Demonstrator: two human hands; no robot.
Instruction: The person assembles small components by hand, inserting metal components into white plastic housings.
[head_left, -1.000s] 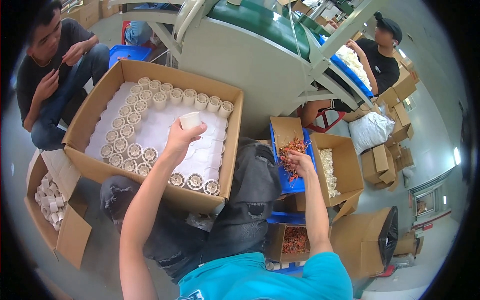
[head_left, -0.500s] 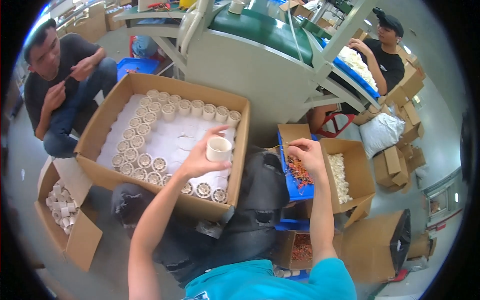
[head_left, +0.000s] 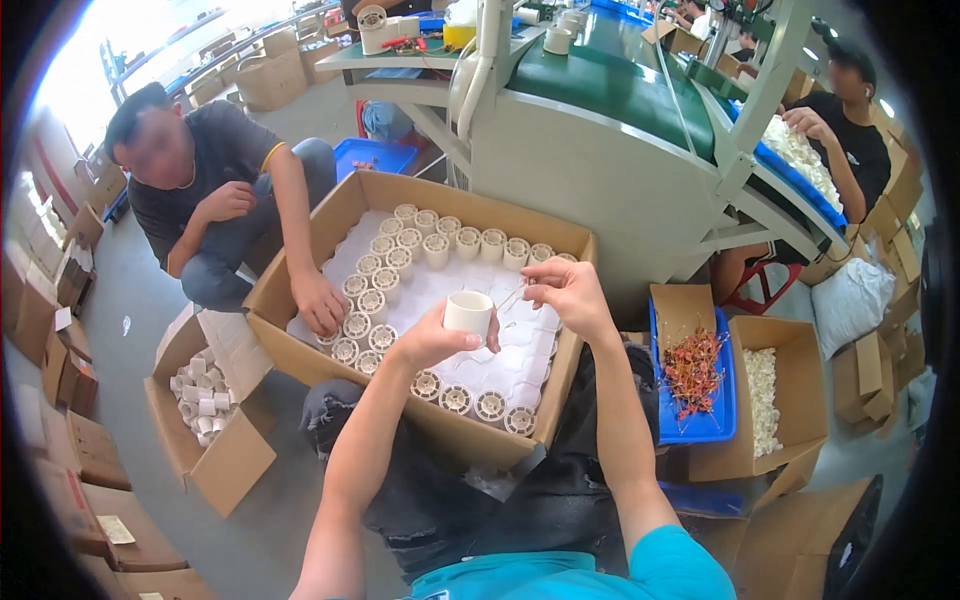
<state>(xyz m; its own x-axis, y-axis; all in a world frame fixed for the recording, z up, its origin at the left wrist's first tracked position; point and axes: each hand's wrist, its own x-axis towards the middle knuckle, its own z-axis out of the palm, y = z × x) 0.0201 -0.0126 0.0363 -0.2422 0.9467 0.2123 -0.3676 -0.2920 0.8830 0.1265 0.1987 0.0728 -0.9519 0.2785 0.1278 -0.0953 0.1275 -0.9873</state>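
Above the carton (head_left: pixel 300 352), my left fingers (head_left: pixel 462 342) clasp an upright white cup (head_left: pixel 468 314), just left of wires (head_left: pixel 514 293) my right fingers (head_left: pixel 543 273) pinch.

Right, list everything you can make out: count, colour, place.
cylindrical cup: 1, white, in the left hand
wired part: count and colour unclear, in the right hand
slotted cylinders: many, cream, in the large carton
large carton: 1, brown, centre
tubular pieces: many, white, in the small carton, left
wires: many, orange, in the blue tray, right
small parts: many, cream, in the neighbouring carton
conveyor belt: 1, green, top
sack: 1, white, far right
other cartons: many, brown, both sides
co-workers: at least 2, dark tops, left and right
left hand: 1, bare, centre
right hand: 1, bare, centre
shirt: 1, teal, lower edge
jeans: 1 pair, dark, lower centre
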